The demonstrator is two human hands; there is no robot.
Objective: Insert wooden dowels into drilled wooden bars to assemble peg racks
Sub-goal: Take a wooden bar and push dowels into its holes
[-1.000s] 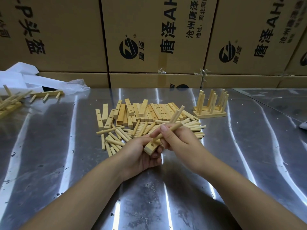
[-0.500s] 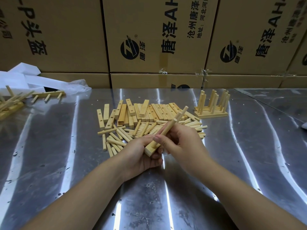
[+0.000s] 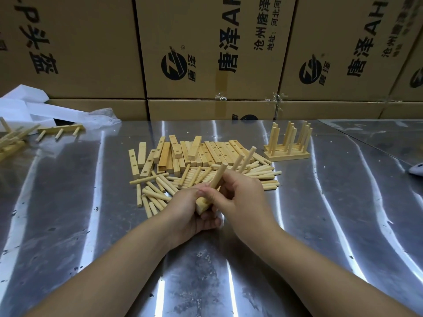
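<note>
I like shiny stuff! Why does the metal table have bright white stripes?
Head view: the stripes are glare, light reflecting off the shiny silver metal table; head view, the wide lens tilts the edges of the brown cardboard boxes outward.

Left hand (image 3: 188,213) grips bar (image 3: 201,206); right hand (image 3: 244,198) pinches dowel (image 3: 218,177), seemingly seated in bar.

Shiny metal table (image 3: 68,225), streaked glare, stacked cardboard boxes (image 3: 206,42) behind — black printed lettering

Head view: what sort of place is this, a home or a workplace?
Probably a small factory or warehouse assembly bench: stacked printed cardboard cartons behind, a sheet-metal tabletop, and bulk piles of drilled bars and dowels.
</note>
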